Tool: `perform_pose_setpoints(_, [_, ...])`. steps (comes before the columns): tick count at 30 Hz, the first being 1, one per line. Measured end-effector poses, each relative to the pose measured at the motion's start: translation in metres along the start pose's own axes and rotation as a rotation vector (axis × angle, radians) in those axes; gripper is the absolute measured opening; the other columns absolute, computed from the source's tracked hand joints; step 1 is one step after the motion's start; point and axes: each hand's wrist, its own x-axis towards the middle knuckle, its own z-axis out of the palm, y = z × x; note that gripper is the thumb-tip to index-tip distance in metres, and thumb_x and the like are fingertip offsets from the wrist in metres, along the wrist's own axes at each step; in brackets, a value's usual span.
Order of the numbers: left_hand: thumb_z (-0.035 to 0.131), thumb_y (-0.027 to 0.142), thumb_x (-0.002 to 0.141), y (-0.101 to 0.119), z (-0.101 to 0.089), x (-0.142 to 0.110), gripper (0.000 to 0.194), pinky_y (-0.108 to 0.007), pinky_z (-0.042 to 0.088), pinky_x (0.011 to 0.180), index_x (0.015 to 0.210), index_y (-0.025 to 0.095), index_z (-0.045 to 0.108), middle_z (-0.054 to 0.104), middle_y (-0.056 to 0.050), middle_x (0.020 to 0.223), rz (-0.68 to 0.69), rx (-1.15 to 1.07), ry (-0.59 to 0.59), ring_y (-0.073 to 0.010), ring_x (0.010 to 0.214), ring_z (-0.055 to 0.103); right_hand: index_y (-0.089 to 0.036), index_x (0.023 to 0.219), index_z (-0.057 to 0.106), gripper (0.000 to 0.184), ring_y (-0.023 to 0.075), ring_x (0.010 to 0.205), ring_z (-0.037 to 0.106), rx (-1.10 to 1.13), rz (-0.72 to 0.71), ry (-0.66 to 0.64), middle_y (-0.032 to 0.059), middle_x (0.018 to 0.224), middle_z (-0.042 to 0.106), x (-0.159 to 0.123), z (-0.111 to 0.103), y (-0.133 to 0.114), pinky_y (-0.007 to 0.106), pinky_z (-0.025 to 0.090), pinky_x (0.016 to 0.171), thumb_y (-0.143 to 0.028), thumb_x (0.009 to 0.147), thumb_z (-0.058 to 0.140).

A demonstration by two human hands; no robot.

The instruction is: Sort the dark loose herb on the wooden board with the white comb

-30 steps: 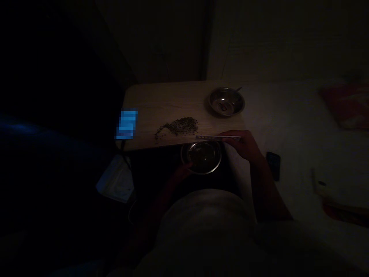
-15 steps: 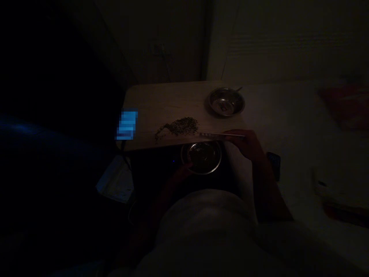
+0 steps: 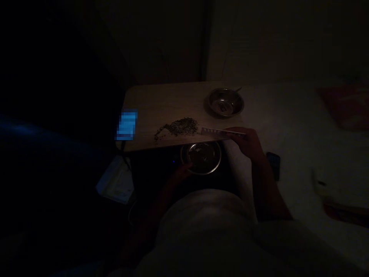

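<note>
The scene is very dim, sinking to near black along the left side. A pixelated blue patch (image 3: 127,125) glows there — the brightest spot by far — with a faint blue streak (image 3: 20,127) farther left. Small glints mark the lower bowl (image 3: 213,168) and upper bowl (image 3: 213,104). Shadow nearly swallows the left hand (image 3: 183,170); the red object (image 3: 346,107) at right looks smeared.

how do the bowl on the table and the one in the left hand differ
The table bowl rests on the tabletop; the held bowl is in the left hand, by the tabletop's near edge. The table bowl shows a mark on its inner base; the held bowl looks darker inside. Both are round, shiny metal.
</note>
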Motion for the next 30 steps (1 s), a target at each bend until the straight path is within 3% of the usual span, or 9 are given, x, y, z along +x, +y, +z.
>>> perform_pose_setpoints(11, [0.077, 0.014, 0.066, 0.0019, 0.0021, -0.0027, 0.042, -0.051, 0.035, 0.113, 0.108, 0.015, 0.069, 0.074, -0.011, 0.109, -0.014, -0.001, 0.055, -0.0370, 0.130, 0.049, -0.023, 0.097, 0.078, 0.020, 0.0217, 0.091, 0.072, -0.001, 0.003, -0.034, 0.0032, 0.097, 0.077, -0.0006, -0.0051, -0.0006, 0.032, 0.054, 0.084, -0.034, 0.083, 0.070])
perform_pose_setpoints(16, [0.079, 0.013, 0.064, 0.0001, -0.0014, 0.0005, 0.057, -0.053, 0.035, 0.112, 0.119, 0.015, 0.064, 0.073, -0.011, 0.114, 0.006, -0.023, 0.022, -0.0369, 0.131, 0.049, -0.024, 0.097, 0.078, 0.021, 0.0218, 0.091, 0.072, 0.014, -0.013, -0.061, 0.0026, 0.096, 0.077, -0.0023, -0.0067, 0.0014, 0.033, 0.054, 0.085, -0.037, 0.083, 0.070])
perform_pose_setpoints(22, [0.077, 0.012, 0.066, -0.0017, -0.0038, 0.0031, 0.058, -0.054, 0.034, 0.113, 0.122, 0.015, 0.063, 0.074, -0.010, 0.110, 0.023, -0.040, -0.019, -0.0359, 0.130, 0.050, -0.024, 0.096, 0.078, 0.020, 0.0223, 0.091, 0.072, 0.037, -0.002, -0.093, 0.0032, 0.097, 0.077, -0.0029, -0.0064, -0.0021, 0.034, 0.054, 0.086, -0.036, 0.083, 0.070])
perform_pose_setpoints(30, [0.076, 0.014, 0.069, -0.0021, -0.0062, 0.0032, 0.031, -0.050, 0.034, 0.114, 0.100, 0.014, 0.071, 0.076, -0.009, 0.099, -0.009, -0.025, 0.037, -0.0341, 0.125, 0.055, -0.023, 0.098, 0.078, 0.025, 0.0236, 0.093, 0.072, -0.001, 0.024, -0.118, 0.0048, 0.101, 0.077, -0.0009, -0.0056, -0.0058, 0.035, 0.055, 0.086, -0.040, 0.084, 0.067])
